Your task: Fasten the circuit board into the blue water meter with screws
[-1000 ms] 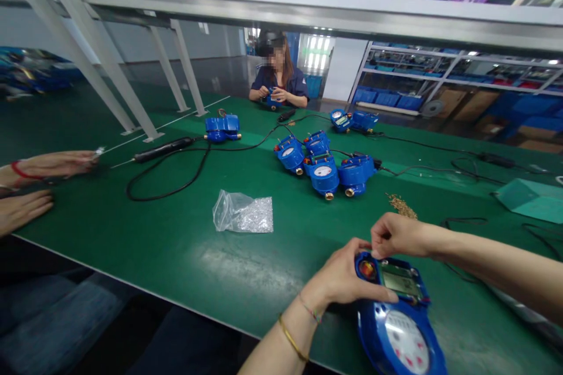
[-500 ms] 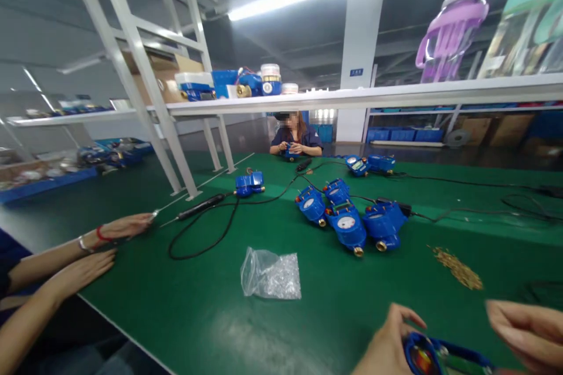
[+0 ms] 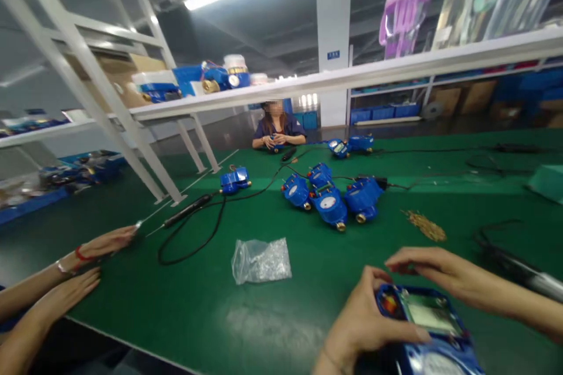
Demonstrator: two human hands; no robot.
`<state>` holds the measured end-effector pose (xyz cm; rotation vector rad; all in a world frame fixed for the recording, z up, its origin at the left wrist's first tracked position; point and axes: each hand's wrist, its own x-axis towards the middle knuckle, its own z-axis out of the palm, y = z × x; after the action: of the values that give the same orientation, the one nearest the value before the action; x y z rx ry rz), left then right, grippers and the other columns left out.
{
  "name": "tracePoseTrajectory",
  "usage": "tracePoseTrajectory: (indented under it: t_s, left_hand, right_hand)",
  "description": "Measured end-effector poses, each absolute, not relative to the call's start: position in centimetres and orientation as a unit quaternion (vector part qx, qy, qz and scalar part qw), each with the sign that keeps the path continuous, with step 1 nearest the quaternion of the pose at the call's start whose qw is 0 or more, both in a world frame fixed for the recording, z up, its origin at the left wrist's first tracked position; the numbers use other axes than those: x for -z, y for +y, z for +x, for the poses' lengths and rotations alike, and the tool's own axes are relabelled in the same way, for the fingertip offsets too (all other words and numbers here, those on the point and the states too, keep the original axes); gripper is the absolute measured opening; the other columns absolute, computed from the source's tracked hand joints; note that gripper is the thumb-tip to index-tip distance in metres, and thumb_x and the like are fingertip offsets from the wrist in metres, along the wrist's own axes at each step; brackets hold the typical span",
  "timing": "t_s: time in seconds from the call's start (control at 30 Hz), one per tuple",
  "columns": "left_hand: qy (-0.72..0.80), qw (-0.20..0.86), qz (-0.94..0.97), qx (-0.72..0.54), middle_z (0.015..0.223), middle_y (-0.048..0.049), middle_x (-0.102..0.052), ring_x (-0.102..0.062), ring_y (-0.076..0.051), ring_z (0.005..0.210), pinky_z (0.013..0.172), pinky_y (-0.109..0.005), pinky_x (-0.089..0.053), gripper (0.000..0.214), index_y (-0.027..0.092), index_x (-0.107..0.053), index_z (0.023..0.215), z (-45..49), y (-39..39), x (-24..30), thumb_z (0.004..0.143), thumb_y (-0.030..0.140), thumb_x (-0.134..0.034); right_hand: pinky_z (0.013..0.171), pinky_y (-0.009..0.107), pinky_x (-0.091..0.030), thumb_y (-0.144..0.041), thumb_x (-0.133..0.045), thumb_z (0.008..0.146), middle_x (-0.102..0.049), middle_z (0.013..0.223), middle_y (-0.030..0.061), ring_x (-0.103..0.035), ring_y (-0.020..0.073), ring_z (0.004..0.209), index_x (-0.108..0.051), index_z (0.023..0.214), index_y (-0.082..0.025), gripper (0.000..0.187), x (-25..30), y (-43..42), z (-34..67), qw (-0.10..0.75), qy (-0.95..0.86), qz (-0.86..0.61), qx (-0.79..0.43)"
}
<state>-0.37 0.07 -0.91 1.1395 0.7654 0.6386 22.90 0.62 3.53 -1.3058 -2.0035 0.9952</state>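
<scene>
My left hand [image 3: 358, 322] is wrapped around the left side of a blue water meter [image 3: 433, 316], its thumb lying across the casing. The meter's upper compartment lies uncovered, with a pale display panel and red-orange parts inside; its lower end runs out of the picture. Over the far edge of the meter reaches my right hand [image 3: 433, 263], fingers stretched out and apart from the thumb, with nothing visible in it. Beyond that hand lies a pile of small brass-coloured pieces [image 3: 426, 226].
Several blue meters [image 3: 329, 205] stand mid-table, left of the brass pile. A clear bag of small silvery pieces [image 3: 268, 261] lies nearer. A black-handled tool [image 3: 189, 210] and cables stretch across the green table. Another person's hands [image 3: 105, 243] rest at left; someone sits opposite. A shelf [image 3: 308, 88] spans overhead.
The view has swung right and down. More of the water meter shows, still in my left hand. My right hand has come leftward over the meter's far edge, its fingers stretched out.
</scene>
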Motion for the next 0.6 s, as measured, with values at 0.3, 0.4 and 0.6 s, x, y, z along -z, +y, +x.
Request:
tracePoseTrajectory:
  t_s: [0.3,0.4,0.6]
  left_hand:
    - [0.305,0.75,0.518,-0.277,0.12,-0.0081,-0.067,-0.064,-0.024,0.111,0.102,-0.039,-0.046,0.096,0.018,-0.05,0.119,-0.3,0.3,0.1,0.044,0.035,-0.106]
    - [0.315,0.741,0.527,-0.271,0.112,-0.0036,-0.065,-0.061,-0.021,0.103,0.095,-0.035,-0.045,0.095,0.018,-0.05,0.117,-0.5,0.3,-0.2,0.043,0.035,-0.106]
    - [0.315,0.736,0.542,-0.257,0.104,-0.0001,-0.061,-0.056,-0.016,0.093,0.084,-0.031,-0.042,0.087,0.018,-0.048,0.118,-0.7,0.4,-0.8,0.051,0.038,-0.101]
  right_hand:
    - [0.093,0.034,-0.057,-0.021,-0.046,0.092,-0.077,0.106,0.0071,-0.072,0.0207,0.101,-0.083,0.107,-0.02,0.04,-5.5,0.7,22.0,0.227,-0.763,-0.437,-0.418]
    - [0.092,0.032,-0.056,-0.013,-0.045,0.086,-0.077,0.105,0.0062,-0.072,0.0192,0.101,-0.084,0.108,-0.022,0.046,-4.9,0.8,22.1,0.224,-0.783,-0.419,-0.4]
    - [0.088,0.028,-0.054,-0.005,-0.043,0.078,-0.078,0.105,0.0049,-0.073,0.0162,0.098,-0.084,0.113,-0.025,0.057,-4.6,0.9,22.3,0.248,-0.811,-0.387,-0.363]
